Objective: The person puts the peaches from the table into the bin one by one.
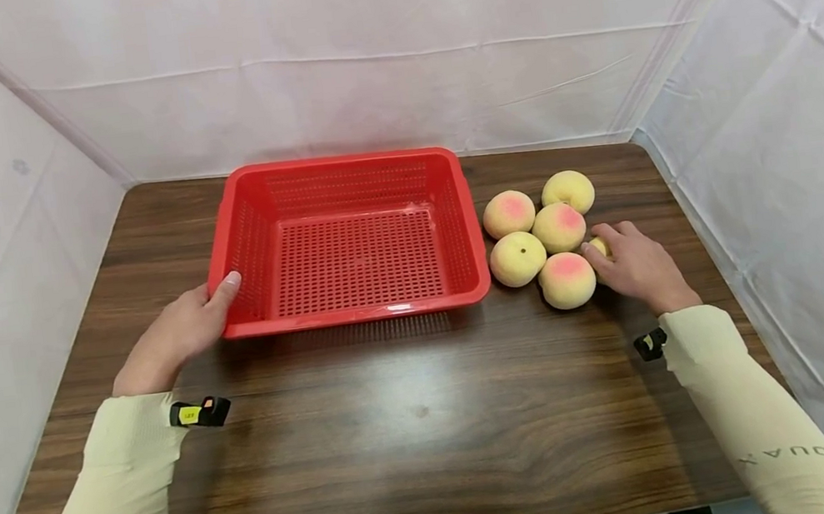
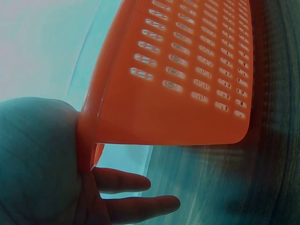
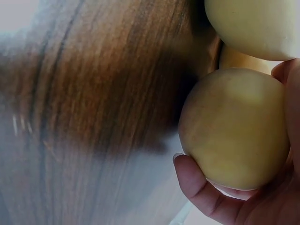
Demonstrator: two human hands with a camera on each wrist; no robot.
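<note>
Our right hand (image 1: 635, 267) curls its grip round a peach (image 3: 234, 129) at the right edge of the cluster of peaches (image 1: 546, 239), which sit on the desk (image 1: 413, 408) just right of the red basket (image 1: 358, 313); the wrist view shows fingers cupping the fruit from below, so it cannot roll. Our left hand (image 1: 181, 327) pinches the basket's near left corner, thumb on the rim, seemingly to steady the empty basket.
</note>
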